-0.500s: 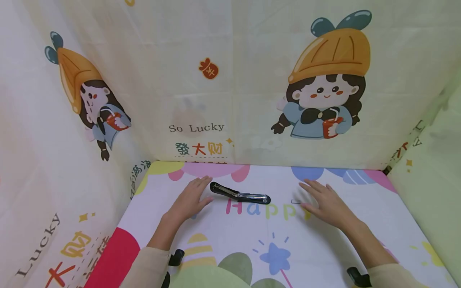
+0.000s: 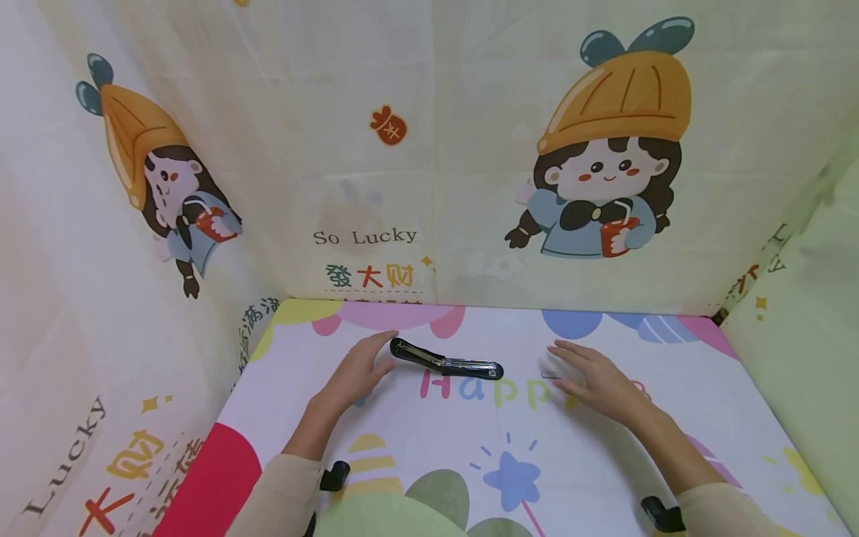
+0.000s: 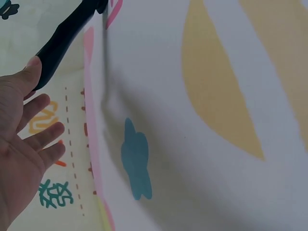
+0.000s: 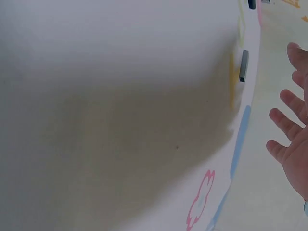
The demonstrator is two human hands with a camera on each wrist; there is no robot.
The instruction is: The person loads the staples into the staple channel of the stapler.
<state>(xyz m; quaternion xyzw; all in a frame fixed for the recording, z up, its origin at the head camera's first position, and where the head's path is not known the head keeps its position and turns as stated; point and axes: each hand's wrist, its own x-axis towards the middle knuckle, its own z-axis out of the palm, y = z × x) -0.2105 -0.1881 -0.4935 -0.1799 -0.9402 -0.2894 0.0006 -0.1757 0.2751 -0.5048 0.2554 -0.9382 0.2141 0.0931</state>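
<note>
A black stapler (image 2: pixel 443 364) lies opened out on the table, its metal staple channel showing. My left hand (image 2: pixel 356 371) is at the stapler's left end, fingers spread and loosely bent. In the left wrist view the thumb overlaps the end of the stapler (image 3: pixel 60 48); whether it touches I cannot tell. A small grey strip of staples (image 2: pixel 549 375) lies right of the stapler. Beside that strip hovers my right hand (image 2: pixel 597 384), fingers apart and holding nothing. The right wrist view shows the staple strip (image 4: pixel 244 66) on the table, apart from the right hand (image 4: pixel 293 125).
A printed cloth with coloured shapes and letters covers the table (image 2: pixel 590 477). Patterned fabric walls (image 2: pixel 470 186) stand at the back and both sides. Black straps (image 2: pixel 334 476) sit at both wrists.
My right hand has shifted slightly left, towards the staple strip. The left hand has moved only a little, and the stapler lies in the same place.
</note>
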